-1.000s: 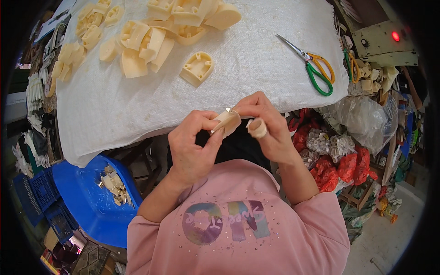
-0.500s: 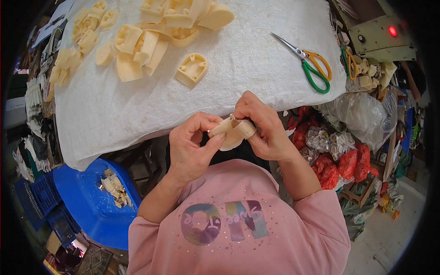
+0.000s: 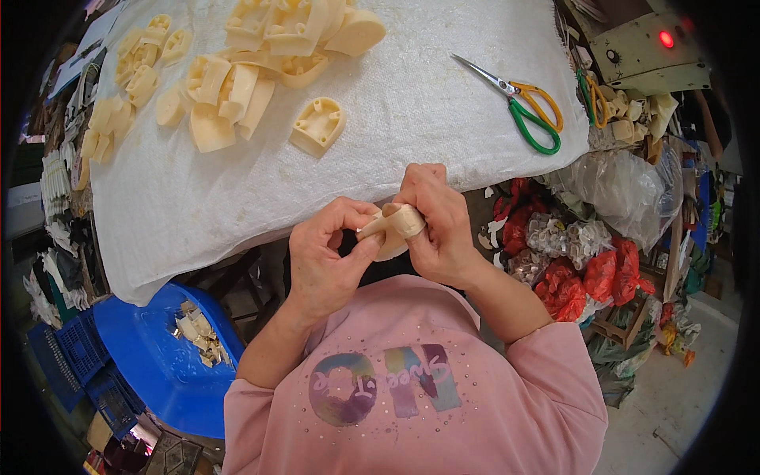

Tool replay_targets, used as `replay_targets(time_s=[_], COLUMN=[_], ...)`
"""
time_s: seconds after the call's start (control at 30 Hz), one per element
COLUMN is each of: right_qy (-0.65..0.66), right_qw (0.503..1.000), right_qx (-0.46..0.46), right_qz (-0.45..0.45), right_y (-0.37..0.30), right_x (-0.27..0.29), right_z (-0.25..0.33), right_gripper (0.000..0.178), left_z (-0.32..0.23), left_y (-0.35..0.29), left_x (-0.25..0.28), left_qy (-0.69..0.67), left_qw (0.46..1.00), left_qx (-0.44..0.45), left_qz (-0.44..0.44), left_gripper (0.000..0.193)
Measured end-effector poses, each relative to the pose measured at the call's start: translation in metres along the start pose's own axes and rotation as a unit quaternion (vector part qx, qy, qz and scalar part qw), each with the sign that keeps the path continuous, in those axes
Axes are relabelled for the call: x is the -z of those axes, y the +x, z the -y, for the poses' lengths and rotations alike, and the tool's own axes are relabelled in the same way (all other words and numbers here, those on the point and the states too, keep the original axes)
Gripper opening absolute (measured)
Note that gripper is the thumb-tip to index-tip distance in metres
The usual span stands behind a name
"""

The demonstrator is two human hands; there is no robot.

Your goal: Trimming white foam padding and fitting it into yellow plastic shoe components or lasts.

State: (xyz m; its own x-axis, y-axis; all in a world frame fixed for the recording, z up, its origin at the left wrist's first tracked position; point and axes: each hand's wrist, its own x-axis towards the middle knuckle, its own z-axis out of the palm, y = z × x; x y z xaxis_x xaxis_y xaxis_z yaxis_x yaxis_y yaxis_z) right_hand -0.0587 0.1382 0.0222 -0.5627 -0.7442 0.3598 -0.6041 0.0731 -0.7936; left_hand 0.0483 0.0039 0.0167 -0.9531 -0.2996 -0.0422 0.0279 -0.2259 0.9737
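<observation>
A cream moulded plastic piece (image 3: 389, 248) is held between my two hands, just off the near edge of the cloth-covered table. Thumb and fingers of my left hand (image 3: 326, 255) pinch its left side. My right hand (image 3: 440, 229) is closed on its right side, with a finger lying across the top of it. Around that finger goes a pale band, which looks like tape. Much of the piece is covered by my fingers. Beyond my hands, one similar arched piece (image 3: 317, 127) lies alone, hollow side up.
More cream pieces (image 3: 237, 87) are heaped at the far left of the white woven cloth (image 3: 412, 103). Scissors (image 3: 518, 101) with green and yellow handles lie at the right. A blue tub (image 3: 150, 372) holding scraps stands at lower left; red bags (image 3: 560, 293) sit at right.
My right hand has shifted left, closer to my left hand, and its banded finger now reaches further over the piece. The whole view has moved slightly.
</observation>
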Motion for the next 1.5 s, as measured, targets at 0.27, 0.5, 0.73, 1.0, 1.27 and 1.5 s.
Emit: replay_targets(time_s=[0.27, 0.5, 0.73, 1.0, 1.27, 1.5], right_qy=[0.393, 0.480, 0.410, 0.248, 0.164, 0.183], right_qw=[0.904, 0.816, 0.864, 0.964, 0.985, 0.981], right_qx=[-0.159, -0.281, -0.252, -0.022, 0.062, 0.063], right_qz=[-0.054, 0.160, 0.151, 0.094, 0.002, 0.030], right_y=[-0.009, 0.001, -0.001, 0.000, -0.002, -0.003], right_x=[0.007, 0.023, 0.018, 0.012, -0.016, -0.018], right_z=[-0.019, -0.011, -0.011, -0.005, -0.003, -0.004], right_gripper=[0.036, 0.058, 0.058, 0.077, 0.072, 0.081], left_z=[-0.002, -0.006, -0.003, 0.006, 0.002, -0.003], left_y=[-0.003, 0.002, 0.001, 0.000, -0.004, -0.006], left_x=[0.004, 0.004, 0.011, 0.020, -0.004, -0.001], left_qy=[-0.021, 0.239, 0.261, -0.106, -0.316, -0.249], left_qw=[0.999, 0.911, 0.910, 0.993, 0.943, 0.964], left_qx=[-0.033, -0.332, -0.309, -0.031, 0.109, 0.092], left_qz=[-0.018, 0.045, 0.089, 0.037, 0.009, 0.009], left_gripper=[0.010, 0.022, 0.027, 0.063, 0.060, 0.053])
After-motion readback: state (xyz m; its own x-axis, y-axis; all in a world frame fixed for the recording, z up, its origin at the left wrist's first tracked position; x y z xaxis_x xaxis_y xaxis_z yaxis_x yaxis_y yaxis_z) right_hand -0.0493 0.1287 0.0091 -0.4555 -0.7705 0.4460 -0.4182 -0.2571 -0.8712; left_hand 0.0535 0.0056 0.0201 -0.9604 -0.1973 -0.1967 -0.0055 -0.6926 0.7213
